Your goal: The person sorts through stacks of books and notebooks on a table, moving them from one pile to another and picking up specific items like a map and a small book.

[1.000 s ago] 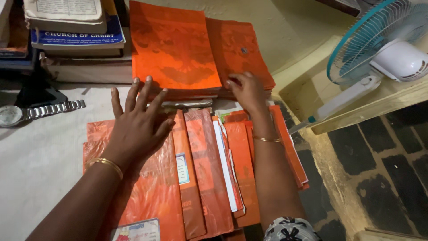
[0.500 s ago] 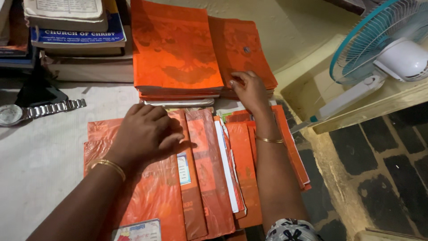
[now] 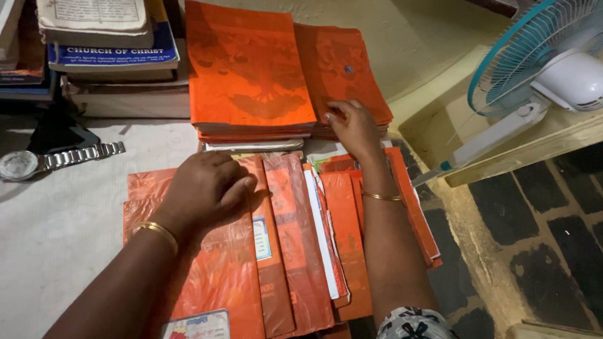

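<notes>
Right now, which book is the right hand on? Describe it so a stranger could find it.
Start at the two stacks of orange-covered books at the far edge of the table. The right hand rests on the right stack, beside the fan. Its top cover is a darker orange than its neighbour's and bears a small dark spot.

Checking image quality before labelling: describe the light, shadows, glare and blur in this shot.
Head view: dim, warm light; soft sheen on the plastic-wrapped orange books; the left hand casts a faint shadow on the covers beneath; the right hand and wristwatch look sharp; the fan is bright and cropped at the frame edge.
</notes>
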